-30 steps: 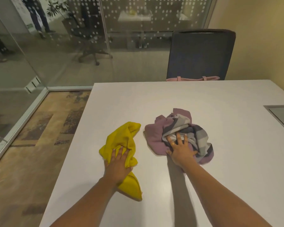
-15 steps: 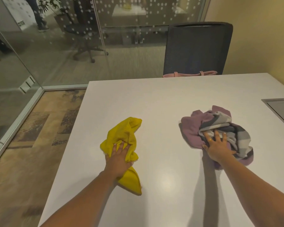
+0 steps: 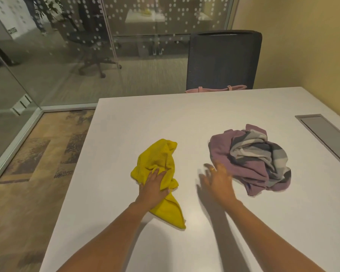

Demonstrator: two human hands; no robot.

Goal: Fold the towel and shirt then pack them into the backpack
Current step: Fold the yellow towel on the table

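My left grip [image 3: 154, 185] lies flat on the towel [image 3: 159, 160], fingers straight, pressing it to the bench [image 3: 185, 118]. My right grip [image 3: 219, 180] is blurred, fingers spread and holding nothing, just beside the shirt [image 3: 251, 160] at its near-left edge. I cannot tell whether it touches the cloth.

The towel, yellow and crumpled, sits left of centre, with a strip of bench top between it and the left edge. The shirt, a purple and grey-striped heap, sits to its right, with a gap of bench top between the two. A grey hatch [image 3: 326, 134] is set in the bench right of the shirt, apart from it.

Beyond both cloths, open bench runs to the far edge. There a chair [image 3: 224, 59] stands, and a pink bag [image 3: 216, 89] shows just over the edge.

I count one towel, one shirt, one bag, one chair, two grips.
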